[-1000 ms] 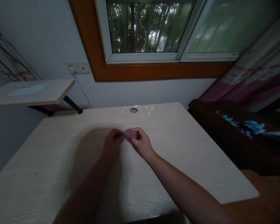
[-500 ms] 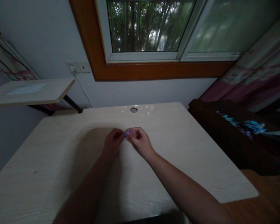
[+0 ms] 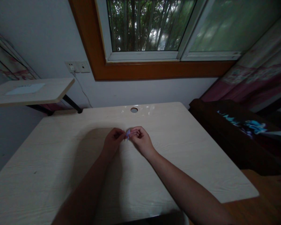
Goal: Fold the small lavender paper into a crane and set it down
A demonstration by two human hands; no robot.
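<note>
Between my two hands is a small light-purple piece with thin pointed ends (image 3: 128, 133), which looks like folded paper; its exact kind is too small to make out. My left hand (image 3: 113, 140) pinches its left side between thumb and forefinger. From the right, my right hand (image 3: 141, 140) grips the other side with thumb and fingertips, the remaining fingers curled. Both hands are just over the pale wooden desk (image 3: 168, 134), and the fingertips hide part of the piece.
A raised shelf (image 3: 53, 90) with a paper sheet (image 3: 25, 89) stands at the back left. Near the back edge is a round cable hole (image 3: 134, 110). A dark object (image 3: 154, 219) lies at the front edge. Dark furniture (image 3: 208, 125) stands to the right.
Slightly more of the purple piece shows between the fingertips. Both hands keep their pinch in almost the same spot.
</note>
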